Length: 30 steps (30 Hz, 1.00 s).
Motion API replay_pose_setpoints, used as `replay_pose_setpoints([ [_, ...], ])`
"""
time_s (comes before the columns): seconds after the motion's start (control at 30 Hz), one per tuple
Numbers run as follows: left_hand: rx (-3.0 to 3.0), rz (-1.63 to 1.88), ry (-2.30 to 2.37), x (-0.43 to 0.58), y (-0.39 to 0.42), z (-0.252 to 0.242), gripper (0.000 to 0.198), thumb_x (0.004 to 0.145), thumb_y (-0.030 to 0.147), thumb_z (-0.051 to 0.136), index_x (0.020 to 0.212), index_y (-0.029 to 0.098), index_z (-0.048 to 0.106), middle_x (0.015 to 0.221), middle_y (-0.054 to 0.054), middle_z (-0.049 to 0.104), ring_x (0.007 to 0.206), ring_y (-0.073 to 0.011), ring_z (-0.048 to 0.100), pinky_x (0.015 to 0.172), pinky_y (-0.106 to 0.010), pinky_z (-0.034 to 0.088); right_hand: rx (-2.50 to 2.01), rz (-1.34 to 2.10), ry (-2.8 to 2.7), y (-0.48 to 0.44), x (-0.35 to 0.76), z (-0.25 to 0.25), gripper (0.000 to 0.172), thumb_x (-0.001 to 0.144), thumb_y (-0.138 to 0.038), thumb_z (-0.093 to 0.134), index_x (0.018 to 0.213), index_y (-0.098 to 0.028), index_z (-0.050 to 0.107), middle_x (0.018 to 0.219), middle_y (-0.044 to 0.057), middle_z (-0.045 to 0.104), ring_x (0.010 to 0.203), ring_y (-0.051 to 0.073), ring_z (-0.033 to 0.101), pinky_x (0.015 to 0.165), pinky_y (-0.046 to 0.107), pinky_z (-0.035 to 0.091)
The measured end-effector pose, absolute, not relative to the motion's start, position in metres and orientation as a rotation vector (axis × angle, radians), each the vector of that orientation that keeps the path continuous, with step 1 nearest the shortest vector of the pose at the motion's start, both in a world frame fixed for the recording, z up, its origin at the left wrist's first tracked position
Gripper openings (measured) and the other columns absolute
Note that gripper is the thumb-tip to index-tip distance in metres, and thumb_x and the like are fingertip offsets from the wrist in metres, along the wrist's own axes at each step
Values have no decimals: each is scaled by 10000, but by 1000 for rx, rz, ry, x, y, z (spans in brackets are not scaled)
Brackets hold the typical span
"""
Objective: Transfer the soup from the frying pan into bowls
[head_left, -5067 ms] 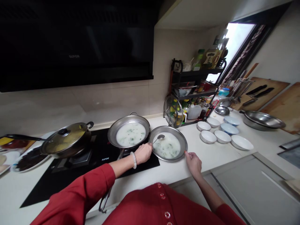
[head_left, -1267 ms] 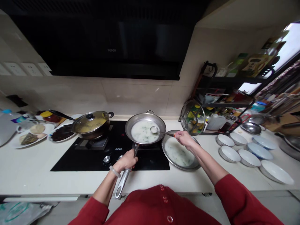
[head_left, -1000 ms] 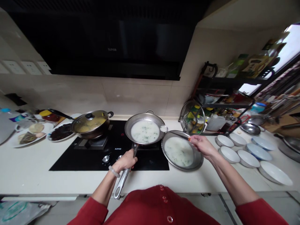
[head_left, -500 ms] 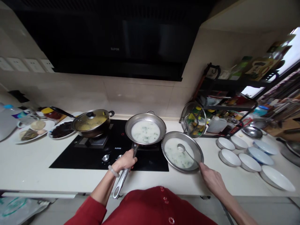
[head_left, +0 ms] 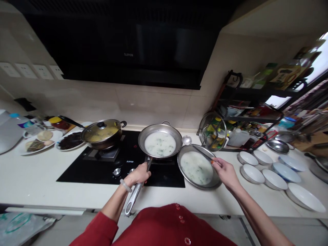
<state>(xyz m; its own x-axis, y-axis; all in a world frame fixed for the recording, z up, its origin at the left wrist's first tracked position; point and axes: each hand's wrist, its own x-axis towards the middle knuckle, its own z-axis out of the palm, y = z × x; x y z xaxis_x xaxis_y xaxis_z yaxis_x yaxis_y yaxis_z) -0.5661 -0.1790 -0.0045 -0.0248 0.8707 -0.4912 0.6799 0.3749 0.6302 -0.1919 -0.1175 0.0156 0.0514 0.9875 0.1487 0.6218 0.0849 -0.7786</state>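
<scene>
My left hand [head_left: 140, 174] is closed around the long metal handle of a steel frying pan [head_left: 143, 134] on the black hob. White soup with green bits [head_left: 160, 144] lies in that pan. Fingers of my right hand [head_left: 225, 171] grip the handle of a ladle [head_left: 187, 139], whose bowl is raised between the pan and a wide steel basin [head_left: 216, 183]. More of the white soup with greens [head_left: 196, 167] fills the basin, which stands on the counter just right of the hob and close to the pan.
A lidded wok [head_left: 102, 135] with yellowish food sits on the left burner. Plates of food [head_left: 58, 135] stand left of the hob [head_left: 97, 177]. Several bowls [head_left: 274, 179] cluster at right. Behind the basin, a glass lid [head_left: 213, 131] leans against a seasoning rack [head_left: 253, 118].
My right hand has lifted the ladle out of the basin's soup, moving its bowl up and left towards the pan. My left hand keeps its hold on the pan handle.
</scene>
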Motion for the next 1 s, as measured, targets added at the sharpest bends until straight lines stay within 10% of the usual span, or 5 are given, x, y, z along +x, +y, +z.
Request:
replay_pose_setpoints([
  [0.4, 1376, 268, 1772, -564, -179, -1, 127, 762, 151, 518, 880, 155, 469, 538, -2, 574, 418, -143, 550, 361, -210, 403, -1851, 211, -2473, -73, -306, 39, 359, 908, -216, 380, 1158, -155, 631, 968, 175, 708, 921, 287, 662, 763, 348, 442],
  [1.0, 1364, 260, 1767, -569, -177, -12, 178, 761, 188, 525, 922, 162, 455, 551, -9, 589, 431, -167, 575, 374, -232, 429, -1649, 950, -1747, -45, -283, 21, 160, 696, -182, 531, 726, -121, 676, 525, -9, 533, 520, 110, 444, 511, 222, 341],
])
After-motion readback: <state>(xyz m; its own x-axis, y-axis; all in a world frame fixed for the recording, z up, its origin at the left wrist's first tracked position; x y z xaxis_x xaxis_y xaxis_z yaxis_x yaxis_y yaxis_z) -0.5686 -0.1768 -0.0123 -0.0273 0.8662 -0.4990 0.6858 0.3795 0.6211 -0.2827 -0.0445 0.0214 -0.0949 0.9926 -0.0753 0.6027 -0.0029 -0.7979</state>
